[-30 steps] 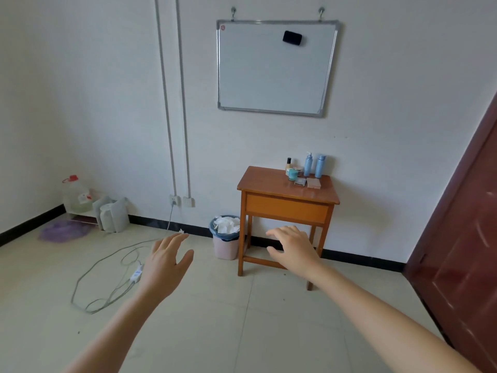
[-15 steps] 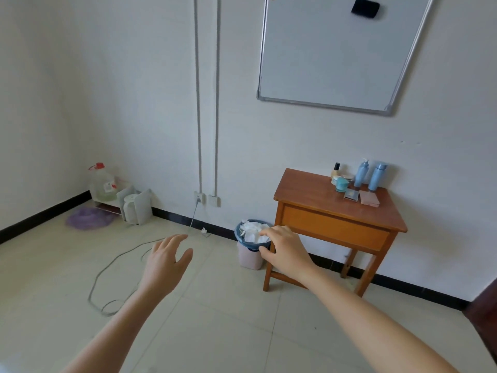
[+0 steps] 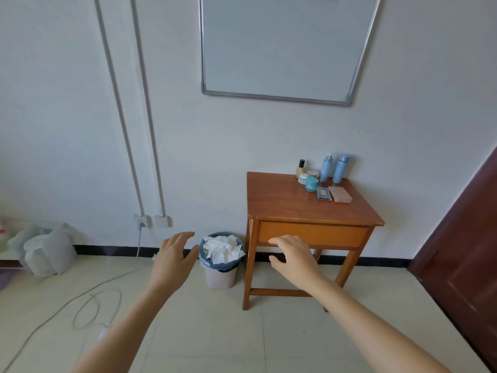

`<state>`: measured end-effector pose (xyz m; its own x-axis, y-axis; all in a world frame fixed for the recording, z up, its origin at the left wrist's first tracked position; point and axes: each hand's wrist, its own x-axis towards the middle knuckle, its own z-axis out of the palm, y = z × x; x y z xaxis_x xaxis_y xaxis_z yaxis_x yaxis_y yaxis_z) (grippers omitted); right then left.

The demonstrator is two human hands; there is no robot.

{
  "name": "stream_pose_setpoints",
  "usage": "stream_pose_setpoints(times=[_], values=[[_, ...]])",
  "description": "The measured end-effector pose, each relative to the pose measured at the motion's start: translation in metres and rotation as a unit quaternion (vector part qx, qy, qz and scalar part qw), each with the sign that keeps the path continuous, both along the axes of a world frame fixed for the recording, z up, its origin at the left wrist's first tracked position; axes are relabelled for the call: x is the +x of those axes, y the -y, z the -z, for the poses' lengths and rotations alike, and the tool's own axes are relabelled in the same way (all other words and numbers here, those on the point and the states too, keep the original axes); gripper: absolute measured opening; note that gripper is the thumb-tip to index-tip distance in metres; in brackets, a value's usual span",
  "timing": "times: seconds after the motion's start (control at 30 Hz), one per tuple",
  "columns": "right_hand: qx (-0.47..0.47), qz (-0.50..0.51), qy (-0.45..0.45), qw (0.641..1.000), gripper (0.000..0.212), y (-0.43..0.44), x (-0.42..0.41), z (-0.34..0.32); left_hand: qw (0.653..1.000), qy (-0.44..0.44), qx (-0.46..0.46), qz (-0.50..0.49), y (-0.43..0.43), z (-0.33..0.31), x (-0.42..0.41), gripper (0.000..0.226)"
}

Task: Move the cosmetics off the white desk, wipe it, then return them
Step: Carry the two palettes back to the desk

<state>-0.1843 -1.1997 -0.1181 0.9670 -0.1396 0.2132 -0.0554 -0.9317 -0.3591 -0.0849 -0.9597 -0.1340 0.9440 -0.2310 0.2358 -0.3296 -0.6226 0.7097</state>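
Bigger and nearer than half a second ago, the cosmetics (image 3: 324,179) now sit close ahead, so the person has stepped toward them. They stand in a bunch at the back right of the brown wooden worktop (image 3: 282,200), by the wall: 2 tall blue bottles, a small dark-capped bottle, little jars and 2 flat cases. Both hands are out in the air, fingers loosely spread, holding nothing. The left hand (image 3: 173,261) is in front of the bin (image 3: 220,275) full of paper, and the right hand (image 3: 293,258) is in front of the drawer. No white desk or cloth shows, so I think picking things up comes next. A whiteboard (image 3: 279,44) hangs above, and a dark door (image 3: 462,251) stands at the right.
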Motion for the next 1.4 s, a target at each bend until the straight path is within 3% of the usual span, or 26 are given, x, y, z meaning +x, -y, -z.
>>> stream_pose_setpoints(times=[0.13, 0.27, 0.6, 0.93, 1.2, 1.4], values=[[-0.003, 0.039, -0.072, 0.997, 0.050, 0.032, 0.013, 0.028, 0.998, -0.043, -0.005, 0.046, 0.044, 0.033, 0.036, 0.033], [-0.013, 0.098, -0.080, 0.992, 0.053, 0.089, 0.036, 0.035, 0.994, -0.053, 0.013, 0.096, 0.098, 0.044, 0.076, 0.031], [-0.017, 0.158, -0.077, 0.984, 0.044, 0.224, 0.132, 0.036, 0.993, -0.013, 0.026, 0.111, 0.231, 0.028, 0.193, 0.031], [0.034, 0.191, -0.140, 0.971, 0.039, 0.301, 0.182, 0.079, 0.978, -0.115, 0.075, 0.156, 0.323, 0.100, 0.248, 0.034], [0.049, 0.255, -0.175, 0.950, 0.038, 0.375, 0.242, 0.075, 0.969, -0.124, 0.042, 0.208, 0.434, 0.101, 0.321, 0.034], [0.070, 0.309, -0.193, 0.929, 0.040, 0.414, 0.268, 0.085, 0.951, -0.138, 0.073, 0.266, 0.504, 0.116, 0.342, 0.035]])
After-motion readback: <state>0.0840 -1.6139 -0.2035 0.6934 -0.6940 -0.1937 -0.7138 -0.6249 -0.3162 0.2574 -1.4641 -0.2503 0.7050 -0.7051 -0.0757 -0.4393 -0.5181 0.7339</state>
